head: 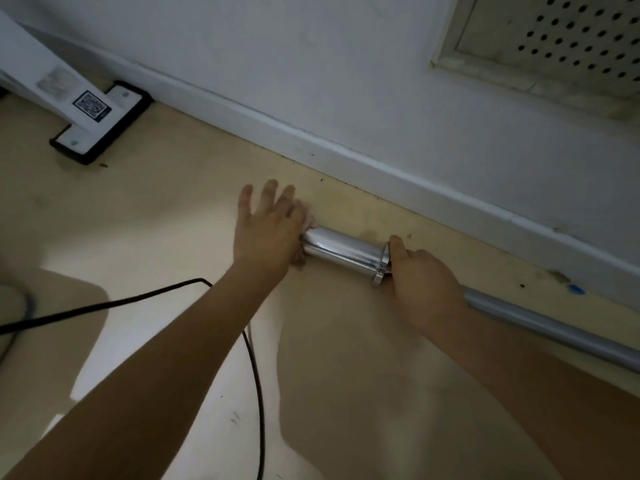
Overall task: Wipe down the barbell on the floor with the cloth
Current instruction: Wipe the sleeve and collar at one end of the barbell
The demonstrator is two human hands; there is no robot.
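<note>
The barbell (346, 252) lay on the floor (173, 220), close along the white skirting board (381, 168) of the wall, running from the middle of the scene away to the right and nearer. Its shiny sleeve end pointed to the left, and the grey shaft went out of view at the right edge.

I saw my left hand (266, 233) pressed flat against the left end of the sleeve, with its fingers (270, 192) spread apart and stretched out toward the wall. A small pale piece of the cloth (310, 221) showed between the palm and the end of the metal; most of it was hidden under the hand, so I could not tell how it was folded.

My right hand (422, 275) was closed around the bar just to the right of the collar, with the thumb lying on the far side of the collar; these fingers were clamped on the bar.

A black cable (254, 375) hung in a loop in front of my left forearm, near to me. At the far left stood a white foot plate with a black rim (100, 124), with a white post rising from it that carried a square code label (90, 105). At the far right of the wall there was a perforated vent panel (571, 39).
</note>
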